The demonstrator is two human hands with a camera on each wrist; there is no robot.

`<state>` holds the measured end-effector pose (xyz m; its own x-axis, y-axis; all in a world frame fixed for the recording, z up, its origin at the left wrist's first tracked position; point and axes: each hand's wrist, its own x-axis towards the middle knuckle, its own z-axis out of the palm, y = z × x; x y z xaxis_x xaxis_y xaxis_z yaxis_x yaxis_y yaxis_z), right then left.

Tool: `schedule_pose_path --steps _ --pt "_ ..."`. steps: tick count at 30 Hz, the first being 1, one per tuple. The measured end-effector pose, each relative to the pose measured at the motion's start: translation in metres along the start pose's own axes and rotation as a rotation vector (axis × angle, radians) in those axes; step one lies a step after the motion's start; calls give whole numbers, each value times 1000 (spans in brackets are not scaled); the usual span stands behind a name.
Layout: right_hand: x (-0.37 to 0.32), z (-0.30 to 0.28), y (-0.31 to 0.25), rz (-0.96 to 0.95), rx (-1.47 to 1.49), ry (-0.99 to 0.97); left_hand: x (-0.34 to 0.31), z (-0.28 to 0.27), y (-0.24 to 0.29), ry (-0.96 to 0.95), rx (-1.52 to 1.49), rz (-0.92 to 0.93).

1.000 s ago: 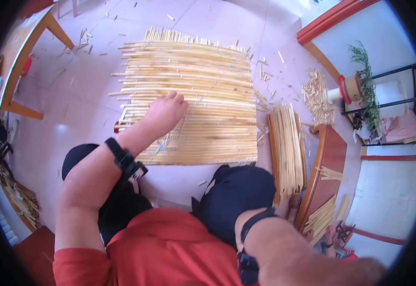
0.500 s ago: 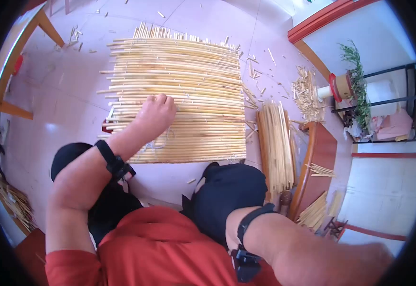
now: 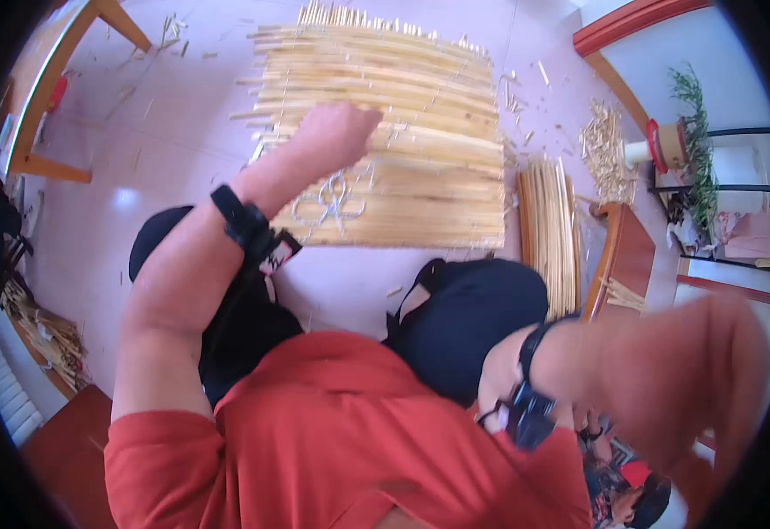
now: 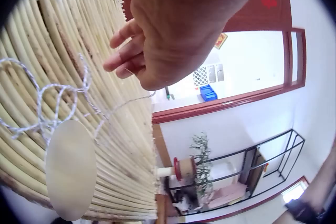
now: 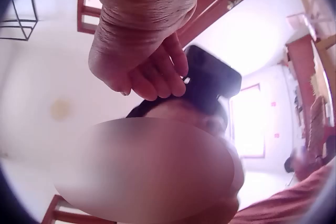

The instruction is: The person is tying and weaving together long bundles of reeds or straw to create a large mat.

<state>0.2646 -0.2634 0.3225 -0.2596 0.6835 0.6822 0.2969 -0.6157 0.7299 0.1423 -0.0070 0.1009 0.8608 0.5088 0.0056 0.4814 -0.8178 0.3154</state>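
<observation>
A mat of pale peeled sticks [image 3: 429,176] lies in front of me, its sticks bound by white string. My left hand [image 3: 336,137] is over its middle, fingers curled. In the left wrist view, a thin white string [image 4: 126,107] runs from the mat up to that hand, and a fine pale line shows at its fingertips. A loose tangle of string [image 3: 332,203] lies on the near part of the mat. My right hand [image 3: 711,379] is raised at the right, blurred. In the right wrist view its fingers are curled before my headgear [image 5: 212,74]; I cannot tell what they hold.
Right of the mat lies a bundle of sticks [image 3: 552,234], beside a brown wooden piece [image 3: 624,256]. Cut stick ends [image 3: 607,154] are piled further back. A wooden table [image 3: 54,88] stands at the left. Another person [image 3: 640,498] is at the lower right.
My right hand has swung up into view from the lower right. The left hand stays over the mat, its fingers turned further right. The head view has shifted, and the string tangle is now uncovered.
</observation>
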Motion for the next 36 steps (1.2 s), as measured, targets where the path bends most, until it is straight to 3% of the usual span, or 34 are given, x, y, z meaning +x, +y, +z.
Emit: schedule_pose_path --steps 1,2,4,8,10,13,18,20,21,23,24,25,28,29,31,32,33,34,35,36 --pt "6 9 -39 372 554 157 4 -18 1 0 -92 -27" --pt "14 31 -81 374 558 149 3 -30 2 -10 -182 -54" --pt "16 69 -149 436 1785 -521 -6 -32 3 6 -194 -17" --pt "-6 78 -194 250 1732 -469 -13 -48 9 26 -341 15" --pt "-10 74 -200 149 1699 -616 -18 -57 10 33 -479 48" --pt "-15 70 -204 115 1678 -577 -23 -55 9 136 -554 98" --pt "-13 81 -189 85 1623 -579 -21 -53 8 49 -571 94" --pt "-14 81 -183 100 1553 -572 -17 -53 11 136 -858 -229" --pt "-9 81 -176 102 1555 -576 -16 -50 14 132 -858 -230" --pt "-1 88 -154 658 2173 -806 -18 -42 20 128 -1396 6" --pt "-2 94 -145 893 2399 -786 -21 -38 22 -92 -1472 69" --pt "-7 104 -132 1115 2562 -677 -21 -41 18 -698 -1321 257" --pt "-31 154 -100 1682 2761 -191 -21 -41 18 -836 -1190 235" --pt "-39 169 -91 1803 2749 -34 -20 -47 17 -833 -934 162" --pt "-46 181 -72 1919 2659 185 -18 -51 6 -728 -450 42" --pt "-46 180 -68 1932 2649 185 -12 -36 -18 -598 -276 13" --pt "-42 173 -65 1943 2451 249 -14 -36 -22 -285 164 260" --pt "-40 170 -63 1937 2258 305 -10 -40 -29 -207 290 66" --pt "-41 172 -63 1941 2256 304 0 -39 -29 -49 412 57" --pt "-42 176 -64 1859 2276 263 9 -38 -31 216 56 136"
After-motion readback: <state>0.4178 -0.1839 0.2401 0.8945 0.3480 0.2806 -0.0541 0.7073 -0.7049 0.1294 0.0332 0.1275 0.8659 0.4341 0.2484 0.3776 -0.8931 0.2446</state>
